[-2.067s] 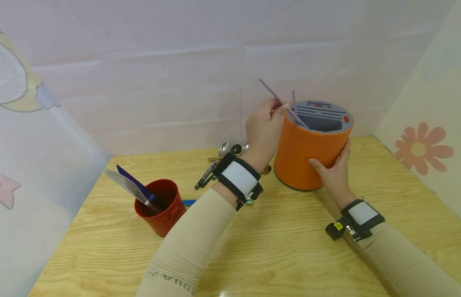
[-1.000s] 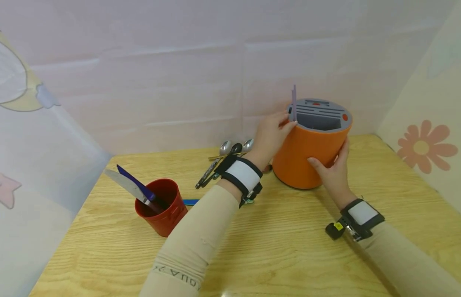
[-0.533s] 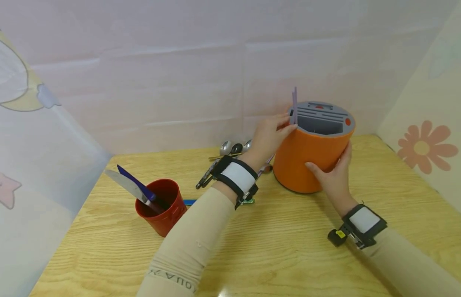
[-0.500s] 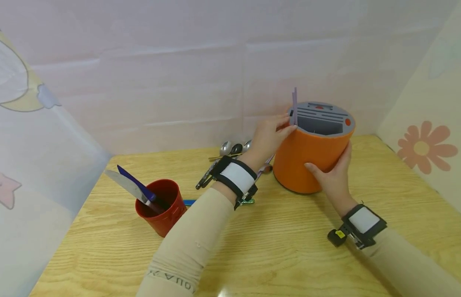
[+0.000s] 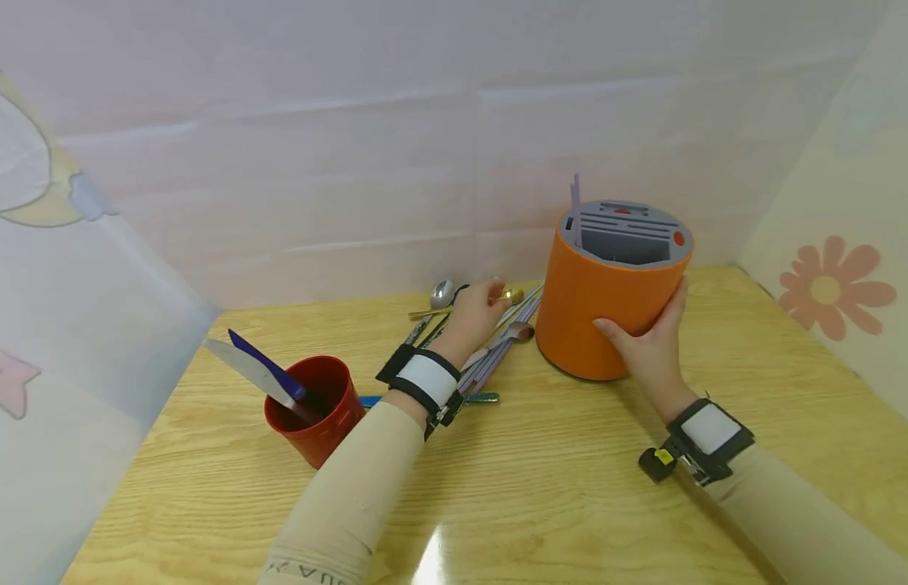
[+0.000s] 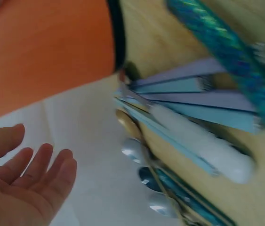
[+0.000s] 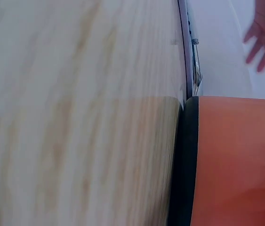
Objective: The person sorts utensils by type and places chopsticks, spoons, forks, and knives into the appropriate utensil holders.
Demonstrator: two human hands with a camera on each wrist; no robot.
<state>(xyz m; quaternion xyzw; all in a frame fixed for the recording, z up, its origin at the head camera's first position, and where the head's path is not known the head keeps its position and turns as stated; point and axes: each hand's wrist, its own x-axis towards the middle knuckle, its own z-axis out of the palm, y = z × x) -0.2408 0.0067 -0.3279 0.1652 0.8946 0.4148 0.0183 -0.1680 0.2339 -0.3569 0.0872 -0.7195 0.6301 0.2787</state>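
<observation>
My left hand (image 5: 474, 318) hovers over a pile of cutlery, its fingers loosely bent and holding nothing; the left wrist view shows the empty palm. Near its fingertips in the head view lies a gold spoon (image 5: 514, 296). The pile also has a silver spoon (image 5: 442, 294), purple and light-blue handles, and a white handle (image 6: 203, 141). My right hand (image 5: 653, 349) grips the near right side of an orange knife block (image 5: 600, 317), with the thumb across its front. Two slim purple sticks (image 5: 575, 210) stand in the block's large slot at the left.
A red cup (image 5: 318, 443) stands left on the wooden table (image 5: 541, 504), with a silver blade (image 5: 245, 364) and a blue-purple knife (image 5: 267, 363) leaning out. A glittery teal handle (image 5: 484, 398) lies behind my left wrist. A papered wall (image 5: 336, 162) stands behind the table.
My left hand first set a slanted purple stick upright beside the other, then let go and moved left and down to the cutlery pile. My right hand keeps its grip on the block.
</observation>
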